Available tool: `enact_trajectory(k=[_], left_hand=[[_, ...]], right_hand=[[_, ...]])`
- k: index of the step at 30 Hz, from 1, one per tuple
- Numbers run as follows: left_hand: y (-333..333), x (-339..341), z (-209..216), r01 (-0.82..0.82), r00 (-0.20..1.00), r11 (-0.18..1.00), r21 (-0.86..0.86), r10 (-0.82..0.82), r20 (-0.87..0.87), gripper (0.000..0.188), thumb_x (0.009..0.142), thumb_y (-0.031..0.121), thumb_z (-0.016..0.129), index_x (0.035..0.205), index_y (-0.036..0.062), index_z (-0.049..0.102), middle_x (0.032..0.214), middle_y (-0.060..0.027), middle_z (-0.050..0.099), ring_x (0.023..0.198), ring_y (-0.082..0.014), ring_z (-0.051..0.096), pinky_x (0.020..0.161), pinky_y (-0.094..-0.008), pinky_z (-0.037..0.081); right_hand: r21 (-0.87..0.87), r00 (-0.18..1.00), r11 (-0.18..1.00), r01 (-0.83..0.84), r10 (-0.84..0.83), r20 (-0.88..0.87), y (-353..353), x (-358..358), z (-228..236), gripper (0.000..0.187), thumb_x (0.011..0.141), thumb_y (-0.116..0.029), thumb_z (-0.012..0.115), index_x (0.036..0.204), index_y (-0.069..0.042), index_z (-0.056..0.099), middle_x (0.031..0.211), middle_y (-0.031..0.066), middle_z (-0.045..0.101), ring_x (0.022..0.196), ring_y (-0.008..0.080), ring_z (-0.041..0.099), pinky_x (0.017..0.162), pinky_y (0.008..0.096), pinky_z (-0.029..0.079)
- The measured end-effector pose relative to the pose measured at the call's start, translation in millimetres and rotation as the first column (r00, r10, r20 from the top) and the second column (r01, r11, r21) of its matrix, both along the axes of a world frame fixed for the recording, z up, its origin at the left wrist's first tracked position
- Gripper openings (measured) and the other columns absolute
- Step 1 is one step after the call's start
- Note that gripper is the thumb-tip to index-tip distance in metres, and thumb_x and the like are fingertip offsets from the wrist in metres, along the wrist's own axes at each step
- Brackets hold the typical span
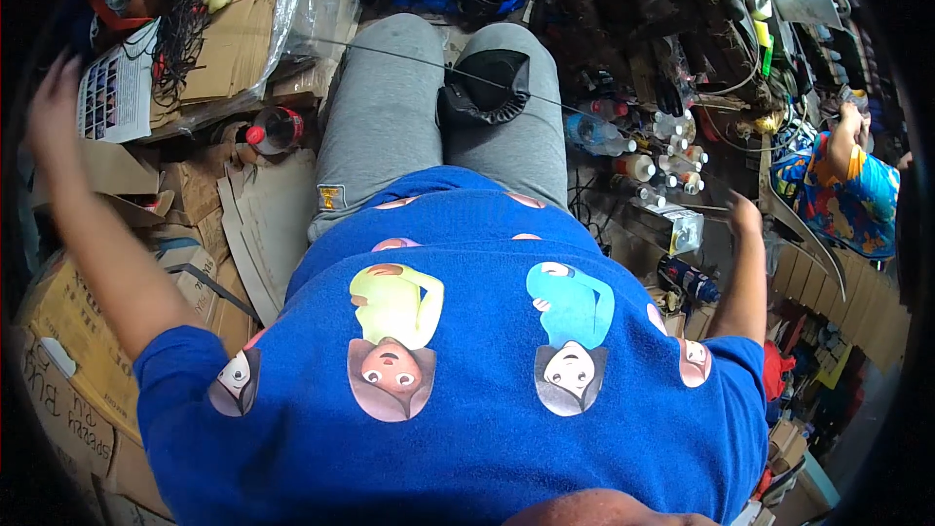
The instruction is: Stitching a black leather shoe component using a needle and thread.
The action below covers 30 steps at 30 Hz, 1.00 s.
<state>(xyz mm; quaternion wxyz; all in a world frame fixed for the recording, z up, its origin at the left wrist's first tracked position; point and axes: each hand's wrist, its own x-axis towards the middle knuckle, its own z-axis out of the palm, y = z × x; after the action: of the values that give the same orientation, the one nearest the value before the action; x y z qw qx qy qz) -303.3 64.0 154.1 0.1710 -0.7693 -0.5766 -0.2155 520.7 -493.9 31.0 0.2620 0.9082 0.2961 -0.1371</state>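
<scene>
Between my knees sits a black piece with a gathered, puckered edge (487, 88), dark and hollow-looking in the middle. A thin dark cord (390, 54) stretches across my thighs and meets this piece. Its far ends toward my hands are hard to follow. My left hand (56, 117) is raised out at the far left, smeared by motion, above the cardboard. Out to the right, my right hand (746, 216) has its fingers drawn together near the plastic bottles. What it grips is too small to make out.
Cardboard (229, 49) and boxes (88, 351) crowd my left side, with a red-capped bottle (276, 130). Several bottles (638, 168) stand to my right. A curved blade-like piece (804, 234) lies beyond my right hand. Another person in a colourful shirt (852, 195) is at far right.
</scene>
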Motion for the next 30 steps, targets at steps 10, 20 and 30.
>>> enact_trajectory(k=[10,20,30], left_hand=[[-163,351,-143,0.901,0.38,0.063,-0.428,-0.588,0.714,0.03,0.075,0.021,0.069,0.1,0.0058,0.064,0.108,-0.0117,0.061,0.104,-0.0246,0.057,0.09,-0.0352,0.043],[-153,372,-145,0.746,0.532,-0.258,-0.614,-0.323,0.783,0.03,0.074,0.022,0.072,0.094,0.0,0.065,0.091,-0.0077,0.064,0.088,-0.0166,0.058,0.08,-0.0301,0.044],[-147,371,-148,0.655,0.561,-0.453,-0.605,-0.245,0.791,0.038,0.081,0.016,0.063,0.115,-0.0003,0.06,0.109,-0.0104,0.064,0.103,-0.0156,0.057,0.094,-0.0277,0.039]], right_hand=[[0.804,0.528,0.595,0.0,0.682,-0.505,265,-274,23,0.016,0.075,-0.006,0.069,0.091,-0.007,0.068,0.085,0.0059,0.063,0.08,0.014,0.06,0.074,0.0281,0.048],[0.805,0.414,0.587,-0.084,0.756,-0.507,272,-272,-2,0.014,0.07,-0.009,0.073,0.084,-0.009,0.069,0.078,0.0032,0.056,0.073,0.0139,0.057,0.067,0.0281,0.047],[0.878,0.54,0.478,0.018,0.734,-0.411,246,-295,-9,0.013,0.072,-0.007,0.073,0.084,-0.008,0.069,0.075,0.004,0.057,0.07,0.0153,0.059,0.063,0.0277,0.048]])
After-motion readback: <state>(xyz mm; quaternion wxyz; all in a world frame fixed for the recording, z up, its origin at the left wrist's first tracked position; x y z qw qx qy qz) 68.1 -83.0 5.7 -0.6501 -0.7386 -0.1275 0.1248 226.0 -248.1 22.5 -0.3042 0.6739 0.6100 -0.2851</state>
